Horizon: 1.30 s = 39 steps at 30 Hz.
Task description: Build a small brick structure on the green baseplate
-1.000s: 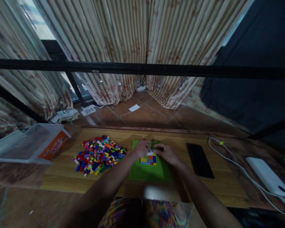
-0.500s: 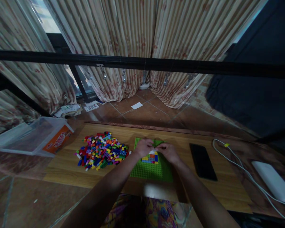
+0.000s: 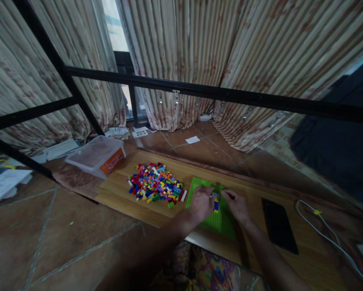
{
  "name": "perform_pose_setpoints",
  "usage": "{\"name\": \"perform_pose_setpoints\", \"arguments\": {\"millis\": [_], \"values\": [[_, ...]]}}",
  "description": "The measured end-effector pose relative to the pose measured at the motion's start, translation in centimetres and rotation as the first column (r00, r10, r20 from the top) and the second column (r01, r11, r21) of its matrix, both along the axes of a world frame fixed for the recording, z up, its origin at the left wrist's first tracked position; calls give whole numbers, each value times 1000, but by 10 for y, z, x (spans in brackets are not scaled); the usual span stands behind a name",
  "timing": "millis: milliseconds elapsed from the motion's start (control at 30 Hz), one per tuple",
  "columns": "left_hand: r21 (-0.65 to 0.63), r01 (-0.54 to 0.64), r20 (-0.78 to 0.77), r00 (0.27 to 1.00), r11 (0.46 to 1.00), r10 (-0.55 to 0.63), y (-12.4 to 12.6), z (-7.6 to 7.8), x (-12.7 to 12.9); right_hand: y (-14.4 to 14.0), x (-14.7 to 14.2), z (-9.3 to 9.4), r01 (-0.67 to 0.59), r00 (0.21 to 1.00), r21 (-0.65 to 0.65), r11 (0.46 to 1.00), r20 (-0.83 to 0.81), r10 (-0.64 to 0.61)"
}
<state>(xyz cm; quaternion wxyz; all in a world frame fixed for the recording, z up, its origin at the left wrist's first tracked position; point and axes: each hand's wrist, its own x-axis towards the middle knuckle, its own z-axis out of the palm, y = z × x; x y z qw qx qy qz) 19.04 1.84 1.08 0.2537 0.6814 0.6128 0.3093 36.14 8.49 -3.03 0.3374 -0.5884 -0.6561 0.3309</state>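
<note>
Green baseplate (image 3: pixel 199 186) now sits right of centre, both hands unmoved on it.

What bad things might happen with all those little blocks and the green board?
The brick pile lies loose beside the left hand; a sweep of that arm might scatter bricks onto the floor. The green baseplate reaches toward the table's near edge, so pressing hard might tip or slide it. The black phone sits close to the right hand and might get knocked.
</note>
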Motion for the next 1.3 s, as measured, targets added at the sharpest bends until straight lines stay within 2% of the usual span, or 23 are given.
{"name": "perform_pose_setpoints", "arguments": {"millis": [67, 133, 200, 267, 333, 433, 500, 567, 700, 833, 967, 1100, 1200, 1300], "values": [[30, 19, 10, 1000, 999, -19, -34, -2, -10, -13, -5, 4, 70, 997, 29, 997, -12, -70], [69, 40, 25, 999, 997, -42, -69, -10, -25, -29, -18, 10, 88, 995, 51, 995, -49, -86], [92, -3, 42, 999, 996, -1, -99, -22, -44, -50, -39, 15, 30, 992, 66, 997, -126, -21], [109, -100, 59, 994, 989, 94, -119, -32, -67, -72, -65, 18, -59, 981, 94, 994, -179, 75], [128, -238, 70, 970, 963, 231, -127, -38, -93, -94, -90, 17, -137, 967, 81, 987, -205, 151], [153, -448, 40, 893, 881, 448, -122, -39, -128, -124, -117, 12, -214, 946, 22, 977, -244, 213], [161, -502, -36, 858, 850, 513, -114, -37, -145, -138, -124, 7, -281, 928, -30, 959, -261, 264], [146, -502, -129, 845, 853, 519, -106, -36, -153, -146, -123, 4, -335, 916, -85, 938, -264, 303], [116, -500, -267, 817, 858, 512, -99, -40, -154, -155, -108, 2, -306, 925, -173, 936, -285, 250], [126, -497, -310, 802, 858, 510, -98, -47, -154, -161, -89, -1, -168, 931, -253, 953, -358, 69], [155, -500, -281, 805, 852, 523, -97, -48, -157, -165, -75, -4, -71, 906, -320, 945, -416, -73], [221, -470, -173, 843, 854, 509, -99, -38, -151, -166, -73, 2, -73, 890, -321, 944, -447, -84], [177, -357, -71, 925, 917, 374, -105, -27, -132, -167, -79, 14, -101, 892, -301, 948, -450, -48], [81, -137, 44, 990, 987, 134, -113, -23, -103, -166, -86, 23, -111, 892, -276, 955, -451, -27]]}}
